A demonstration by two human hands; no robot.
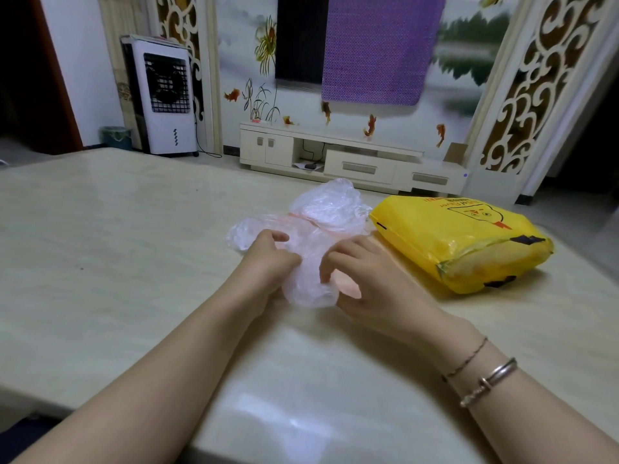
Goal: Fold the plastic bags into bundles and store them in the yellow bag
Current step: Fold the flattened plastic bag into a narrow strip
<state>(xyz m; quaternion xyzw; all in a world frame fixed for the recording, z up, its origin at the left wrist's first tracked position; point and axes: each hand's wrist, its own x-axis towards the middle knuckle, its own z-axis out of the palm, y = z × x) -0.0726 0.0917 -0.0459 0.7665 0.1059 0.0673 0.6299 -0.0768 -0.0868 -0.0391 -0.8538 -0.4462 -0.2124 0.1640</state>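
Folding a plastic bag on the table

Left hand (268,259) and right hand (355,272) pinch the clear plastic bag (308,249) (crumpled, near the yellow bag (459,242)); next it probably needs flattening.

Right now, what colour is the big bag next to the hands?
Yellow bag, with black and red print; the head view shows it.

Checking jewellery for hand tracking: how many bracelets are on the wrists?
2, both on the right wrist: a thin dark chain bracelet nearer the right hand, and a silver bangle further up the forearm. The left wrist shows none.
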